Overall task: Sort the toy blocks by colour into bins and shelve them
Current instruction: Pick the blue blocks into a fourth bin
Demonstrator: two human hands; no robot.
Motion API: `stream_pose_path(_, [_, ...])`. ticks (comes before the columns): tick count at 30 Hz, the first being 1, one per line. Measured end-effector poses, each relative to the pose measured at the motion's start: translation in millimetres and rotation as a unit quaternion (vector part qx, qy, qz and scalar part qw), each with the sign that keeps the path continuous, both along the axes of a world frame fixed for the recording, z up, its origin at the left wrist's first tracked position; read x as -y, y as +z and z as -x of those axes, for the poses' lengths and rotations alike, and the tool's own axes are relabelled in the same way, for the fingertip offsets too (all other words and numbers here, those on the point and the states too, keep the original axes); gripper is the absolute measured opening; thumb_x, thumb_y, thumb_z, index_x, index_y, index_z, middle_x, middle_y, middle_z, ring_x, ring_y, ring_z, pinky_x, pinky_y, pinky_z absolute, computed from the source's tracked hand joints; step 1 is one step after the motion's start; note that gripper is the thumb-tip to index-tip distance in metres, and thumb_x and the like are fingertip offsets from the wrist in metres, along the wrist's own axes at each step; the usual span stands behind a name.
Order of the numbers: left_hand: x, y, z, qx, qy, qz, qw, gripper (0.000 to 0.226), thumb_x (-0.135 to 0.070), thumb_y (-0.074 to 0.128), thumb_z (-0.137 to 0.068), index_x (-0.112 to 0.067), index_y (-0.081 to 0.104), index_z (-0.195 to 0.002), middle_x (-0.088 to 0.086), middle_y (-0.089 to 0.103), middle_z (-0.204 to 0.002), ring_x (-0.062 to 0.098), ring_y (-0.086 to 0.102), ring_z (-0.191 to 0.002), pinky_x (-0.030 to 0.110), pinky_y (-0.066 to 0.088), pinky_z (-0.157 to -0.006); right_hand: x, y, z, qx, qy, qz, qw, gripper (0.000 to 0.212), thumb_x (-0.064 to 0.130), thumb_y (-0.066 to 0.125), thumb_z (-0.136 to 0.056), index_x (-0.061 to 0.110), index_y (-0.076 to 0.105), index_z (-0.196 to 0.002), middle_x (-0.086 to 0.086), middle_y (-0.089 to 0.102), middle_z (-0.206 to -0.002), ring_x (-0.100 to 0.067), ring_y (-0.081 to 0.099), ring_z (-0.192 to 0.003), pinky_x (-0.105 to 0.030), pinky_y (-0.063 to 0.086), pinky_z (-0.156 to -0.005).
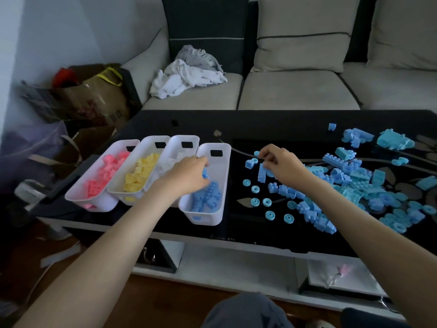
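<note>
Head view: the left hand (189,174) is hovering over the blue bin (208,220), fingers curled round a block (205,174). More blue pieces are lying in the bin's near end. The right hand (281,165) is reaching to the near edge of the blue pile (354,183) on the table (236,129), and its fingertips appear to be pinching a brick (262,174). The pink bin (101,204), yellow bin (146,147) and white bin (186,139) are sitting in a row left of the blue one. To do this well, the left should be dipping below the walls before letting go, so nothing is bouncing out, and the right should be lifting straight up, clear of the loose rings (255,201). Most blue is lying unsorted on the table.
</note>
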State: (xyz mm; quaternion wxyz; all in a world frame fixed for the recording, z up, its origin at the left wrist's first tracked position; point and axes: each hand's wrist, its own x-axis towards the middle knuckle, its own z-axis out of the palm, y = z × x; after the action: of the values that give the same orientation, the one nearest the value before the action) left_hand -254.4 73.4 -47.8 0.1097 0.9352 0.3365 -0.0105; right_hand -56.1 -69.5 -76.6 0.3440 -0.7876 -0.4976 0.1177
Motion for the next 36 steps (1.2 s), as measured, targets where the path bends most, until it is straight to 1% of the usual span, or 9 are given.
stream_pose_path(3, [3.2,-0.3,-0.6,-0.009,-0.019,-0.026,0.999,0.045,-0.036,0.054,-0.092,-0.024,0.046,-0.135,-0.001,0.046,-0.141,0.024,0.041,-0.126,0.039,0.038,-0.101,-0.4,12.7,12.9,-0.079,-0.018,-0.061,0.995,0.018,0.007,0.052,-0.092,0.016,0.057,-0.107,0.002,0.058,-0.082,-0.012,0.054,-0.073,-0.018,0.045,-0.063])
stream_pose_path(5, [7.8,2.5,-3.7,0.017,-0.032,-0.036,0.999,0.046,-0.044,0.053,-0.092,-0.026,0.047,-0.134,-0.002,0.048,-0.139,0.023,0.042,-0.125,0.039,0.037,-0.100,-2.8,23.4,22.6,-0.158,-0.013,-0.112,0.981,0.018,0.006,0.054,-0.092,0.017,0.057,-0.106,0.003,0.059,-0.078,-0.009,0.056,-0.072,-0.018,0.047,-0.068])
stream_pose_path(11, [38.2,15.8,-13.5,0.225,-0.002,0.196,0.954,0.018,-0.042,0.060,-0.089,-0.024,0.057,-0.092,-0.004,0.066,-0.095,0.010,0.061,-0.087,0.024,0.046,-0.076,-23.3,39.0,58.8,-0.342,0.046,-0.184,0.920,0.020,-0.002,0.052,-0.092,0.006,0.054,-0.110,-0.005,0.060,-0.078,-0.010,0.063,-0.070,-0.015,0.052,-0.062])
stream_pose_path(13, [36.6,15.1,-12.4,0.243,0.028,0.203,0.948,0.016,-0.033,0.059,-0.090,-0.018,0.058,-0.087,-0.001,0.064,-0.084,0.010,0.059,-0.077,0.021,0.044,-0.066,-27.8,35.6,58.3,-0.319,0.053,-0.166,0.932,0.022,0.000,0.052,-0.091,0.008,0.053,-0.112,-0.006,0.062,-0.081,-0.013,0.064,-0.075,-0.018,0.053,-0.065])
stream_pose_path(16, [23.0,9.8,-5.2,0.189,0.092,0.126,0.969,0.021,-0.030,0.056,-0.089,-0.009,0.058,-0.089,0.003,0.061,-0.084,0.013,0.054,-0.072,0.022,0.037,-0.057,-24.9,15.9,33.6,-0.098,-0.003,-0.025,0.995,0.031,0.007,0.049,-0.092,0.014,0.050,-0.122,-0.004,0.062,-0.090,-0.017,0.059,-0.079,-0.023,0.048,-0.066])
stream_pose_path(21, [14.8,-1.2,0.9,0.068,0.087,0.059,0.992,0.034,-0.042,0.053,-0.091,-0.008,0.056,-0.092,0.005,0.058,-0.087,0.018,0.055,-0.077,0.026,0.037,-0.058,-14.7,-21.9,6.7,0.094,-0.055,0.223,0.969,0.043,0.026,0.054,-0.091,0.020,0.043,-0.132,-0.009,0.044,-0.131,-0.030,0.047,-0.116,-0.045,0.038,-0.099])
stream_pose_path(27, [9.2,-3.4,-1.6,0.077,0.083,0.068,0.991,0.043,-0.042,0.054,-0.093,-0.014,0.049,-0.126,0.005,0.060,-0.117,0.021,0.057,-0.103,0.032,0.046,-0.086,-18.1,-22.6,10.8,0.115,-0.066,0.169,0.977,0.030,0.006,0.048,-0.086,0.013,0.043,-0.115,-0.007,0.051,-0.113,-0.030,0.050,-0.106,-0.044,0.032,-0.094])
stream_pose_path(32, [-1.0,2.2,1.3,0.153,0.109,0.074,0.979,0.038,-0.027,0.048,-0.097,-0.017,0.046,-0.133,0.007,0.059,-0.124,0.017,0.056,-0.097,0.025,0.041,-0.075,-22.9,-1.9,21.9,0.075,-0.110,0.033,0.991,0.034,0.008,0.049,-0.086,0.009,0.042,-0.119,-0.007,0.052,-0.109,-0.027,0.054,-0.096,-0.040,0.040,-0.085])
stream_pose_path(36, [1.3,7.3,-7.0,0.237,0.146,0.056,0.959,0.036,-0.022,0.043,-0.098,-0.016,0.046,-0.134,0.006,0.063,-0.113,0.013,0.055,-0.083,0.023,0.041,-0.061,-33.6,20.0,56.4,0.012,-0.006,-0.067,0.998,0.039,0.009,0.056,-0.086,0.010,0.043,-0.123,-0.003,0.055,-0.098,-0.020,0.056,-0.087,-0.031,0.047,-0.073])
